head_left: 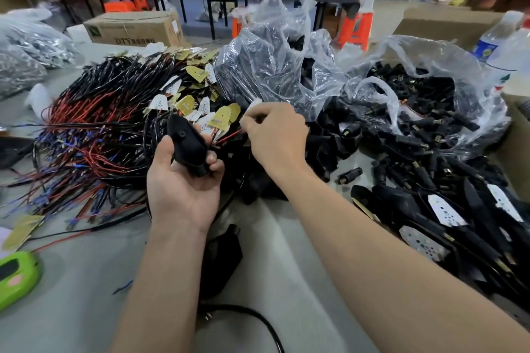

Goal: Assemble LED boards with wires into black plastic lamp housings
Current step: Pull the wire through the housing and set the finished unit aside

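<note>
Grey tabletop [86, 309] carries the whole spread. From 9 to 11 o'clock lies the biggest heap, a tangle of red, black and blue wires [94, 129] ending in yellow and white LED boards [189, 104]. At 12 o'clock a crumpled clear bag [272, 66] holds black parts, and at 2 o'clock a second clear bag [424, 100] lies open, spilling small black plugs with brass ends. At 4 o'clock sits a pile of finished lamps [444, 209], white boards showing in black shells. A cardboard box [134, 27] stands at 11 o'clock, a water bottle [493, 40] at 2 o'clock and a green gadget [15, 275] at 8 o'clock.

Near the centre the left hand [183, 180] lies palm up, its grip curled round a black housing [189, 146], thumb on one side and fingers on the other. At 1 o'clock from it, the right hand [275, 137] has its grip pinching a red wire [229, 135] that runs to the housing's far end
</note>
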### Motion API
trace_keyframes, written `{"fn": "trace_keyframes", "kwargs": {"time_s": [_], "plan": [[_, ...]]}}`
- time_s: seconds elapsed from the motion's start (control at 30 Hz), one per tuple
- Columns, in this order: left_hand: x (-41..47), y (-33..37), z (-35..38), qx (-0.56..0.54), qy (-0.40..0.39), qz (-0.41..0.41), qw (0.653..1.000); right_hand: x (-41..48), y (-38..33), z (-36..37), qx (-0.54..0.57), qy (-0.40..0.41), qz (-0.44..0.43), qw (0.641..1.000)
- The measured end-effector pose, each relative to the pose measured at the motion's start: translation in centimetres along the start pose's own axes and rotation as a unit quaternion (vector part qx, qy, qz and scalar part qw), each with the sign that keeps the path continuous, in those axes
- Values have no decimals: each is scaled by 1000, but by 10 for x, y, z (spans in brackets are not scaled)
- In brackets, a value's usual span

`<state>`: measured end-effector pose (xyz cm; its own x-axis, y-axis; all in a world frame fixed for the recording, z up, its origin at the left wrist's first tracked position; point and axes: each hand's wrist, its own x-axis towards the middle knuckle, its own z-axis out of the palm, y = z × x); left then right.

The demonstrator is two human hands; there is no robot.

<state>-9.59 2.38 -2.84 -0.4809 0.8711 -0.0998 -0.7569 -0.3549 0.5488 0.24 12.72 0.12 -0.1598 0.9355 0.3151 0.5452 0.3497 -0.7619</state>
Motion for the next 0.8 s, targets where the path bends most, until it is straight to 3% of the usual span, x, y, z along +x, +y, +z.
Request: {"fn": "trace_keyframes", "kwargs": {"time_s": [0.13,0.33,0.5,0.63,0.8], "plan": [[-1,-2,-1,14,-3,1,1000,4,-7,-12,-8,37,-7,999],[-4,-1,-1,40,1,1,999,14,-15,-38,151,120,8,981],[-4,0,1,90,53,40,994,39,-27,-84,150,252,-18,956],[-4,-4,6,103,77,55,990,52,-29,-115,156,269,-18,950],[-2,-6,6,105,94,58,988,65,-19,-148,217,298,55,928]]}}
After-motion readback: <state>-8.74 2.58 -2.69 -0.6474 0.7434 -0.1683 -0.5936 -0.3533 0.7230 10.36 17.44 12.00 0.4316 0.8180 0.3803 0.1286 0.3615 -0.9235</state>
